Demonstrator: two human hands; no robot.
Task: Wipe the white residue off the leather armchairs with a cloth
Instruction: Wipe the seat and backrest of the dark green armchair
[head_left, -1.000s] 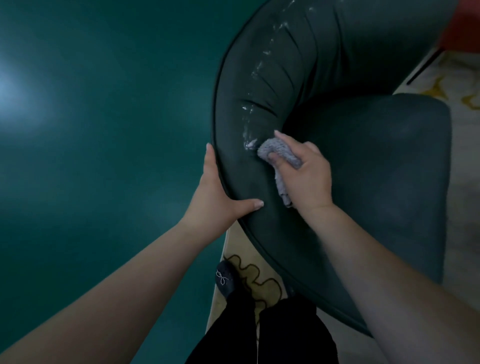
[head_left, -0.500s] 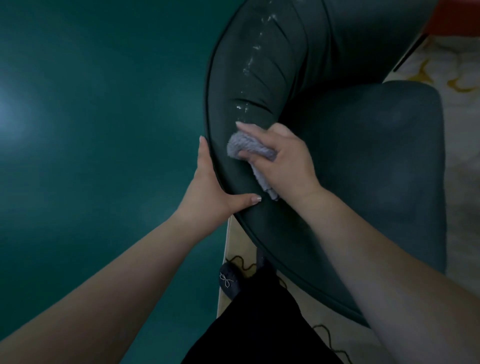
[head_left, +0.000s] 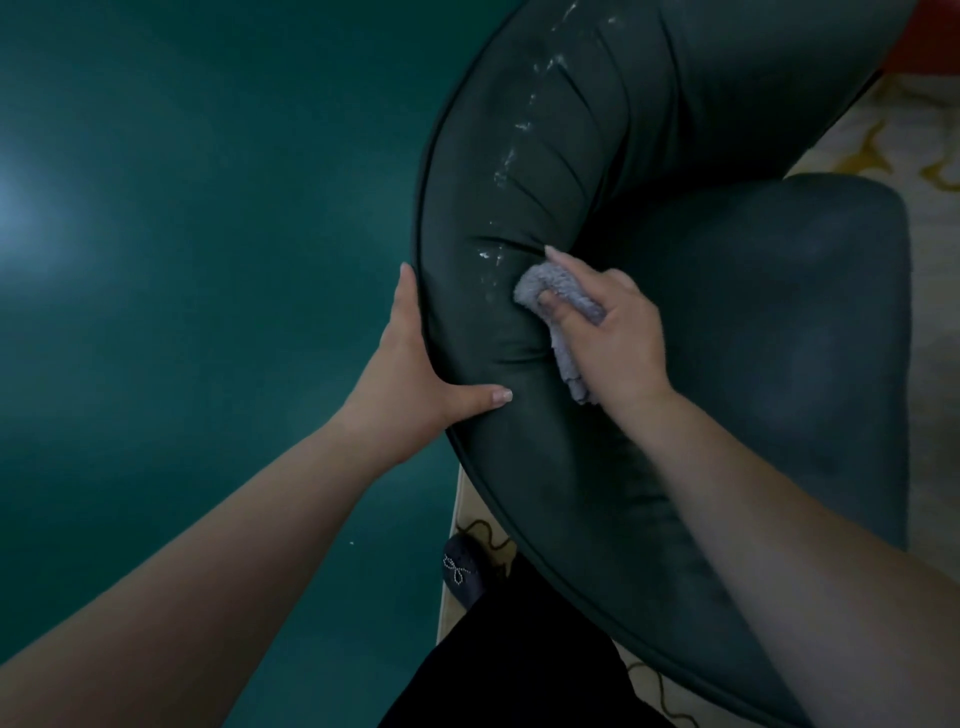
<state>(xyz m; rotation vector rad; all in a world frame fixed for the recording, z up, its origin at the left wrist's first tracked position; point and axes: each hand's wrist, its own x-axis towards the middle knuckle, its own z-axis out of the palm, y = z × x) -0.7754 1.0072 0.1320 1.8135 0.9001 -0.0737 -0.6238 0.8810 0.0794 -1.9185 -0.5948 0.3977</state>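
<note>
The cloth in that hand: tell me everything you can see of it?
The cloth is small, pale grey and fluffy, like terry towel. It is bunched up in the right hand, whose fingers and thumb curl round it, with a loose end hanging below the palm. It presses against the dark green armchair backrest, just beside the white residue.

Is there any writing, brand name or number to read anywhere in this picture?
None: no words, labels or numbers can be read.
The armchair, the cloth and the floor bear no text.
The slipper carries only a small bow ornament, not writing.
</note>
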